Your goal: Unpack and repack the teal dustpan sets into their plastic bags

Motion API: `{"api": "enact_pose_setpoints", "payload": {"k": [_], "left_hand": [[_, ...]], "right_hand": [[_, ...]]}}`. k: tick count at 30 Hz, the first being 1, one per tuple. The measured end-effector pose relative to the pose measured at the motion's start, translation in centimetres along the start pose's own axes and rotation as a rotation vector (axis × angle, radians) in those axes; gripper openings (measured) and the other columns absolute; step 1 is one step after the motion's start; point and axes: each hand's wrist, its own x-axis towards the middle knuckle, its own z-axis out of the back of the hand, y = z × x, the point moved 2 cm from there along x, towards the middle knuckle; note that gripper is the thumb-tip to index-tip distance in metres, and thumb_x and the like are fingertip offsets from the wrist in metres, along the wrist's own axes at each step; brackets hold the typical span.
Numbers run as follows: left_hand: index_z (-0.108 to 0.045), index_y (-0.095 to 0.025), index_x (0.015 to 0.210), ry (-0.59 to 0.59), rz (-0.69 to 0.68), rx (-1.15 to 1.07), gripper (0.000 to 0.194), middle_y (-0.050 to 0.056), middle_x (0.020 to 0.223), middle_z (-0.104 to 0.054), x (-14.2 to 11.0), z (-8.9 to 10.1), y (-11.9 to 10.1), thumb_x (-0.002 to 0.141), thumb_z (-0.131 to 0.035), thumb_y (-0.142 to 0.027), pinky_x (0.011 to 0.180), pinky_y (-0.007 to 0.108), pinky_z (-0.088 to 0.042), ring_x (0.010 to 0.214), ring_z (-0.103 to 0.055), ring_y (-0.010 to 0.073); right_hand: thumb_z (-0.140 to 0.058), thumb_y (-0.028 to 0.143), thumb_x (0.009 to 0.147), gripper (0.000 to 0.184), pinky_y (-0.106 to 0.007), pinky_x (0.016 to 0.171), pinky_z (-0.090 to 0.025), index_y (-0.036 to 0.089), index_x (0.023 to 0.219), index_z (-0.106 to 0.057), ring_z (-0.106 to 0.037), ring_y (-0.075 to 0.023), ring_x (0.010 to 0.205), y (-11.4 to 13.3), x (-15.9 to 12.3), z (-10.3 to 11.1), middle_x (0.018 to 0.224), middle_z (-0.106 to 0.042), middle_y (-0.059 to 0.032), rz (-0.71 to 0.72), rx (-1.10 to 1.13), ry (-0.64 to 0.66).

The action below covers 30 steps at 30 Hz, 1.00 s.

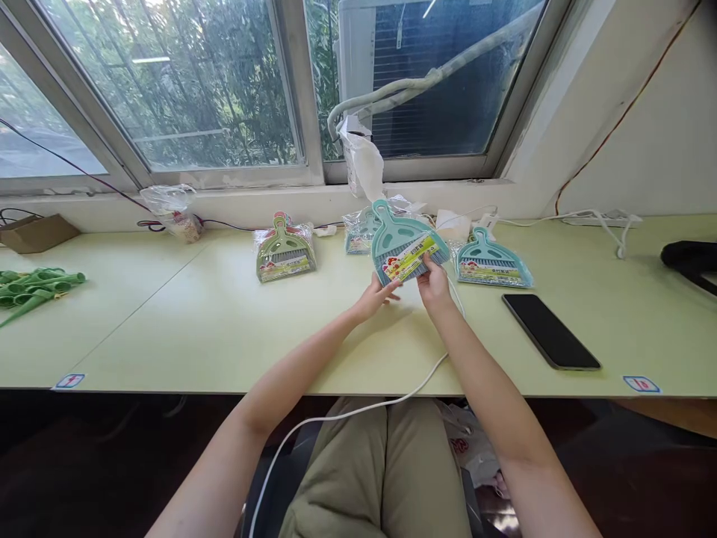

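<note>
A teal mini dustpan and brush set (pixel 400 232) with a yellow label is held up over the table, its handle pointing up toward the window. My right hand (pixel 432 285) grips its lower right edge, the thumb pressed on the label. At the lower left corner, my left hand (pixel 376 299) has its thumb against the front edge and its other fingers below, partly hidden. Behind it lies another teal set in clear wrap (pixel 357 240), partly covered. To the right is a wrapped teal set (pixel 487 260); to the left, a wrapped olive-green set (pixel 284 252).
A black phone (pixel 552 331) lies right of my arm. A white cable (pixel 347 413) runs over the table edge and across my lap. Green rolled items (pixel 39 288), a brown box (pixel 38 233) and a plastic bag (pixel 178 217) are at left. A power strip (pixel 602 218) sits back right.
</note>
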Motion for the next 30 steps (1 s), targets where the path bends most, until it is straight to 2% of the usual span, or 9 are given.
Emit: {"api": "enact_pose_setpoints", "payload": {"k": [3,5,7,9,12,16,20,26,30], "left_hand": [[-0.016,-0.023,0.143,-0.452,-0.197,0.12,0.074,0.018,0.145,-0.039,-0.2,1.6,-0.9,0.086,-0.053,-0.053,0.101,0.042,-0.039,0.126,-0.049,0.0255],[-0.021,-0.024,0.143,-0.738,-0.354,0.353,0.071,0.016,0.148,-0.034,-0.9,2.7,-1.9,0.086,-0.054,-0.051,0.107,0.042,-0.031,0.134,-0.038,0.0254],[-0.037,-0.024,0.135,-0.827,-0.436,0.656,0.058,0.013,0.144,-0.039,-1.5,3.3,-3.0,0.087,-0.055,-0.05,0.108,0.043,-0.028,0.133,-0.037,0.0263],[-0.048,-0.023,0.125,-0.778,-0.443,0.915,0.045,0.012,0.136,-0.047,-1.7,3.6,-3.7,0.088,-0.054,-0.047,0.106,0.042,-0.029,0.128,-0.041,0.0269],[-0.049,-0.021,0.124,-0.662,-0.391,1.108,0.04,0.011,0.121,-0.058,-1.4,3.6,-3.7,0.091,-0.052,-0.043,0.097,0.039,-0.035,0.114,-0.051,0.025],[-0.046,-0.02,0.128,-0.499,-0.337,1.21,0.035,0.008,0.107,-0.062,-0.5,3.3,-2.7,0.095,-0.046,-0.032,0.085,0.032,-0.041,0.1,-0.058,0.0212],[-0.047,-0.024,0.128,-0.435,-0.341,1.289,0.034,0.007,0.103,-0.059,-0.3,2.9,-2.1,0.096,-0.039,-0.018,0.074,0.026,-0.043,0.095,-0.059,0.0192],[-0.046,-0.028,0.133,-0.343,-0.363,1.407,0.041,0.007,0.102,-0.054,-0.9,2.6,-2.7,0.095,-0.036,-0.016,0.065,0.022,-0.043,0.091,-0.057,0.0171],[-0.045,-0.023,0.137,-0.331,-0.333,1.457,0.042,0.009,0.103,-0.056,-1.0,2.6,-2.9,0.096,-0.034,-0.02,0.066,0.022,-0.044,0.096,-0.058,0.0183]], "right_hand": [[-0.071,0.019,0.076,0.017,-0.028,0.085,-0.057,0.018,0.093,-0.068,-0.068,-0.0151,0.096,0.1,-0.3,-0.2,0.098,-0.074,-0.0026,0.0,0.039,0.001],[-0.071,0.017,0.074,0.02,-0.027,0.083,-0.057,0.018,0.095,-0.068,-0.068,-0.0147,0.094,-0.1,-0.5,-0.4,0.097,-0.074,-0.0019,-0.004,0.052,0.016],[-0.072,0.017,0.073,0.022,-0.026,0.08,-0.057,0.018,0.094,-0.069,-0.068,-0.0141,0.09,-0.6,-0.8,-0.5,0.096,-0.074,-0.0015,-0.018,0.043,0.027],[-0.074,0.018,0.071,0.02,-0.025,0.077,-0.057,0.018,0.09,-0.069,-0.068,-0.0137,0.086,-1.1,-1.1,-0.6,0.093,-0.074,-0.0013,-0.039,0.011,0.027],[-0.076,0.021,0.067,0.018,-0.025,0.071,-0.056,0.017,0.083,-0.069,-0.068,-0.0145,0.081,-2.1,-1.7,-1.0,0.088,-0.074,-0.0019,-0.059,-0.074,0.061],[-0.08,0.032,0.062,0.029,-0.027,0.068,-0.054,0.015,0.083,-0.071,-0.067,-0.0163,0.077,-3.1,-2.6,-1.5,0.083,-0.073,-0.003,-0.076,-0.213,0.185],[-0.082,0.039,0.057,0.035,-0.03,0.067,-0.053,0.015,0.081,-0.071,-0.067,-0.0185,0.077,-3.4,-3.1,-1.6,0.079,-0.072,-0.0038,-0.091,-0.257,0.2],[-0.082,0.041,0.054,0.04,-0.03,0.068,-0.051,0.015,0.082,-0.07,-0.065,-0.0192,0.078,-3.0,-3.4,-1.8,0.078,-0.071,-0.0036,-0.09,-0.277,0.21],[-0.082,0.043,0.053,0.041,-0.031,0.067,-0.05,0.015,0.08,-0.07,-0.065,-0.0206,0.08,-3.0,-3.8,-2.1,0.077,-0.071,-0.0043,-0.106,-0.318,0.222]]}}
